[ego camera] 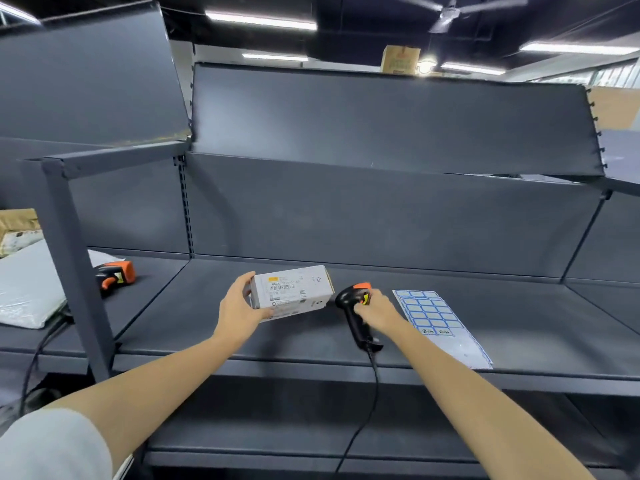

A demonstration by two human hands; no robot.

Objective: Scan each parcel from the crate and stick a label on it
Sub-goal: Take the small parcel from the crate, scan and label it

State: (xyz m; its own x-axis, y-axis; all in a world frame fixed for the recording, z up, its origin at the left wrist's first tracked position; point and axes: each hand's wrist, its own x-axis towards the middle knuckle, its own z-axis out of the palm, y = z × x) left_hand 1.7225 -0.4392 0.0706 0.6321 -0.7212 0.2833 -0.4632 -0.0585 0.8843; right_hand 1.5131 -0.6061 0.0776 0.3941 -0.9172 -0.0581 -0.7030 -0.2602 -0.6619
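My left hand [239, 308] grips the left end of a small white box parcel [294, 289] with a barcode label on its top face, held just above the dark shelf [207, 323]. My right hand [375, 311] holds a black and orange barcode scanner [353, 306] by its handle, its head right beside the parcel's right end. The scanner's cable [367, 417] hangs down over the shelf's front edge. A sheet of blue-bordered labels [436, 320] lies flat on the shelf just right of my right hand.
A second orange and black scanner [116, 273] lies on the left shelf section behind a slanted metal post [76, 271]. Grey poly mailers [24, 289] and brown parcels [17, 226] sit at far left. Dark back panels rise behind the shelf.
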